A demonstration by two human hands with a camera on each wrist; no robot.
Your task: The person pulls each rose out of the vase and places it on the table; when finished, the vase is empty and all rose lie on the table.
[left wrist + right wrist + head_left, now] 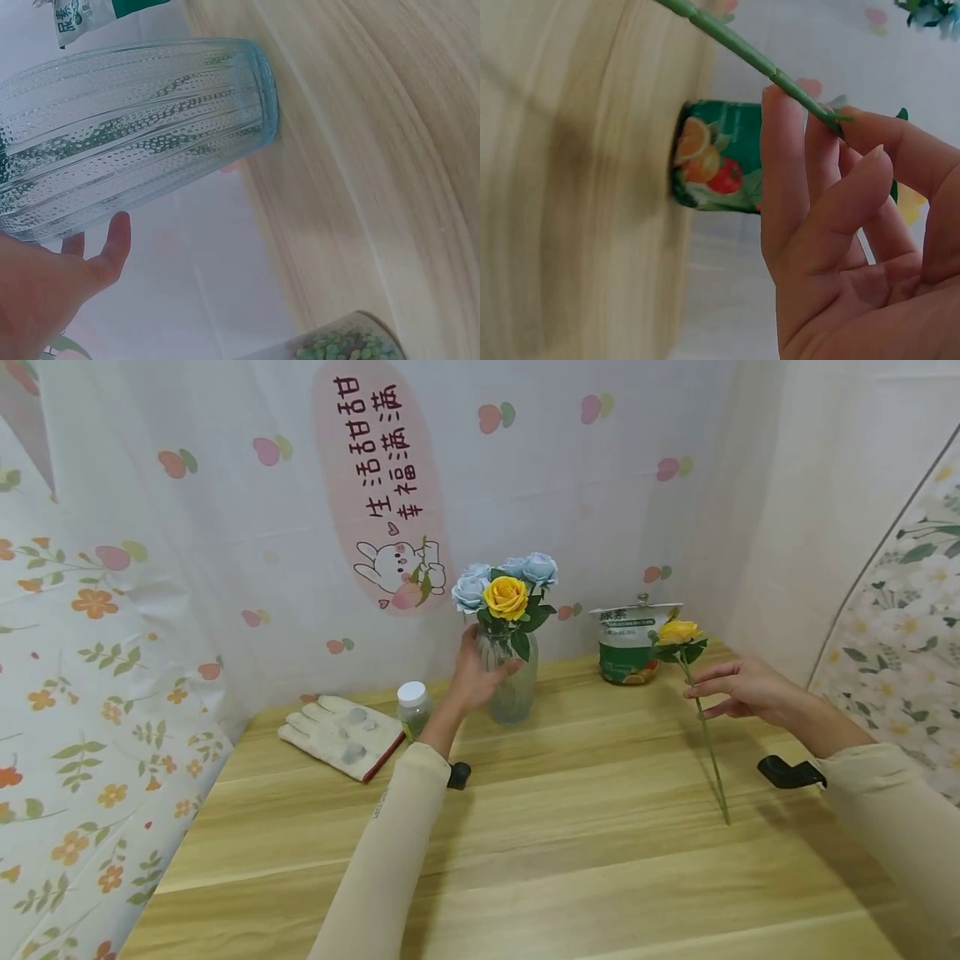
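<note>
A ribbed, clear blue glass vase stands upright on the table, holding several pale blue roses and one yellow rose. My left hand grips the vase's upper part from the left, its thumb across the front. The left wrist view shows the vase's textured side with the left hand at it. Off to the right, my right hand pinches the green stem of another yellow rose just below its leaves. Its bloom points up and the stem slants down toward the table.
A white and green pouch with a clip on top stands at the back right. Left of the vase are a white-capped jar of small green beads and a pale work glove. Printed cloth hangs behind the wooden table.
</note>
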